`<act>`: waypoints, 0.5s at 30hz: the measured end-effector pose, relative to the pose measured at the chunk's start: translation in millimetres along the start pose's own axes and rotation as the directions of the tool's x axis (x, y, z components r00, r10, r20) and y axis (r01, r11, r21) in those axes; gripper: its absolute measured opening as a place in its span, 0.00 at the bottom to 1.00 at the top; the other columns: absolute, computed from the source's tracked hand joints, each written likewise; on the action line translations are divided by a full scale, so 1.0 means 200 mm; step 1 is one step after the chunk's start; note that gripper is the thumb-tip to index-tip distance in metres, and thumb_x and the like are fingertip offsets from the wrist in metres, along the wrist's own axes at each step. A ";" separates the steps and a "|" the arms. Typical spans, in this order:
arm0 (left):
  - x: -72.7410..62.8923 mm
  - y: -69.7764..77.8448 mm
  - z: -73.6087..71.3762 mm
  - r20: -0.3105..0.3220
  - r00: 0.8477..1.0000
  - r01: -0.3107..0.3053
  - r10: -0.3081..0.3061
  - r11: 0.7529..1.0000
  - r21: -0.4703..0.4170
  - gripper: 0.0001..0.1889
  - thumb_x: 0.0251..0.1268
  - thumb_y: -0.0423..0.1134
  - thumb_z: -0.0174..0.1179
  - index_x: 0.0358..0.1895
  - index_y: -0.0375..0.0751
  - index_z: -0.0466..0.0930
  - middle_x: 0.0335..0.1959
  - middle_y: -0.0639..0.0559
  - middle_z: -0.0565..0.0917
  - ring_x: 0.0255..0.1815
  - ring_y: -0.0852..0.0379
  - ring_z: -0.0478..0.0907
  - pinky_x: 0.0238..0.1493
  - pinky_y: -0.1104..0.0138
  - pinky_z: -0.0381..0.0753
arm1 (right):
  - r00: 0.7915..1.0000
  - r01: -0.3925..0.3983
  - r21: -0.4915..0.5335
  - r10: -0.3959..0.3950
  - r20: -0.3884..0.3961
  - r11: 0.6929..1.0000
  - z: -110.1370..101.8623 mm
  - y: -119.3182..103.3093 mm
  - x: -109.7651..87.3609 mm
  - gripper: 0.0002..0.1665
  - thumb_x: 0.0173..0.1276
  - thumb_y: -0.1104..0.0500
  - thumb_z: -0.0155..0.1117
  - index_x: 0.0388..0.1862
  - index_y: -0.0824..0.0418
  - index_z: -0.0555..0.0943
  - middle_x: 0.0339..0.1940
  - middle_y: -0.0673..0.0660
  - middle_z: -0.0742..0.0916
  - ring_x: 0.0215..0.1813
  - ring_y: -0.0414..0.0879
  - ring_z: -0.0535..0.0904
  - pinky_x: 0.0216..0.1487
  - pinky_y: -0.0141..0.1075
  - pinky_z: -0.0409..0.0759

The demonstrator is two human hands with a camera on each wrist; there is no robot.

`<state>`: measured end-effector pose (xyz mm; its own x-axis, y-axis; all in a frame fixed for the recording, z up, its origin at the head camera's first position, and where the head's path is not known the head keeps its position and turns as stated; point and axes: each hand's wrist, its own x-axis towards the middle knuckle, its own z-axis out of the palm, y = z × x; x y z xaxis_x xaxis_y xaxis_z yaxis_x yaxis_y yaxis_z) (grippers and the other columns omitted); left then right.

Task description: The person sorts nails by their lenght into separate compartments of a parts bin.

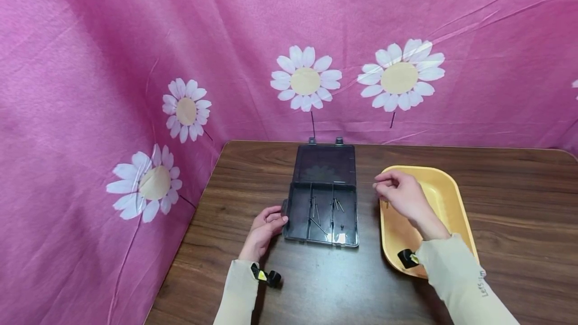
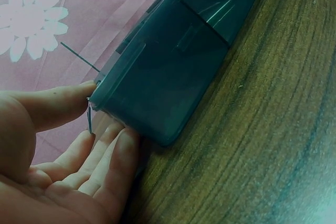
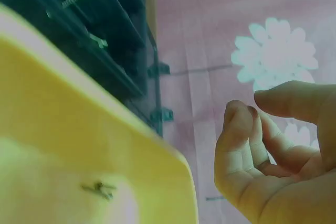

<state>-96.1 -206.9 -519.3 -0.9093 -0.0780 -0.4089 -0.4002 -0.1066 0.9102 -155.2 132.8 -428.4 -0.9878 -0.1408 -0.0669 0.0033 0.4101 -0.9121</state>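
Observation:
A dark translucent organizer box [image 1: 298,213] lies with its lid [image 1: 324,164] folded back. Several long thin screws [image 1: 314,208] are in the middle compartment. The right compartment has shorter screws [image 1: 338,205] and a small dark piece [image 1: 341,227]. My left hand [image 1: 263,229] holds the box's left edge, thumb at the upper rim and fingers against the side. Above the left part of a yellow tray [image 1: 461,214] is my right hand [image 1: 405,197], fingers loosely bent; its thumb tip stands near the index finger and no object shows between them. Small metal screws [image 3: 100,189] lie in the tray.
The brown wooden table [image 1: 325,285] carries the box and, to its right, the tray. A pink cloth [image 1: 244,54] with white daisies hangs behind and along the left side. Black cameras are strapped to both wrists.

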 end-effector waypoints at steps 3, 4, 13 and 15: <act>0.00 0.00 0.00 0.000 1.000 0.000 0.000 1.000 0.005 0.27 0.62 0.28 0.60 0.64 0.27 0.64 0.32 0.62 0.80 0.33 0.67 0.78 0.39 0.71 0.77 | 1.000 -0.008 -0.016 0.008 -0.005 1.000 -0.06 0.01 0.01 0.16 0.67 0.64 0.59 0.48 0.75 0.76 0.35 0.62 0.86 0.29 0.31 0.79 0.34 0.29 0.82; 0.00 0.00 0.00 0.000 1.000 0.001 -0.001 1.000 0.005 0.27 0.62 0.28 0.60 0.64 0.27 0.64 0.32 0.62 0.80 0.33 0.67 0.78 0.39 0.71 0.77 | 1.000 -0.012 -0.019 0.012 -0.002 1.000 -0.07 0.01 0.02 0.17 0.67 0.63 0.59 0.49 0.76 0.75 0.36 0.62 0.86 0.29 0.30 0.79 0.34 0.28 0.82; -0.01 0.01 0.00 -0.003 1.000 -0.002 0.002 1.000 0.012 0.27 0.61 0.29 0.61 0.64 0.28 0.65 0.32 0.62 0.80 0.33 0.67 0.77 0.38 0.71 0.76 | 0.998 -0.042 -0.117 0.047 0.039 0.992 -0.15 0.10 0.07 0.19 0.66 0.62 0.60 0.49 0.76 0.75 0.35 0.62 0.86 0.29 0.33 0.81 0.32 0.27 0.80; -0.01 0.01 0.00 -0.003 1.000 -0.003 0.003 1.000 0.015 0.27 0.61 0.29 0.61 0.64 0.28 0.65 0.32 0.62 0.80 0.32 0.67 0.77 0.37 0.71 0.76 | 0.997 -0.042 -0.186 0.053 0.054 0.982 -0.15 0.13 0.08 0.18 0.64 0.62 0.61 0.48 0.75 0.76 0.33 0.60 0.86 0.28 0.35 0.80 0.31 0.28 0.79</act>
<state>-94.9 -206.1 -516.1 -0.9101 -0.0814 -0.4063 -0.3991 -0.0918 0.9123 -175.6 168.8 -440.2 -0.9764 -0.1675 -0.1364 0.0154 0.5760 -0.8173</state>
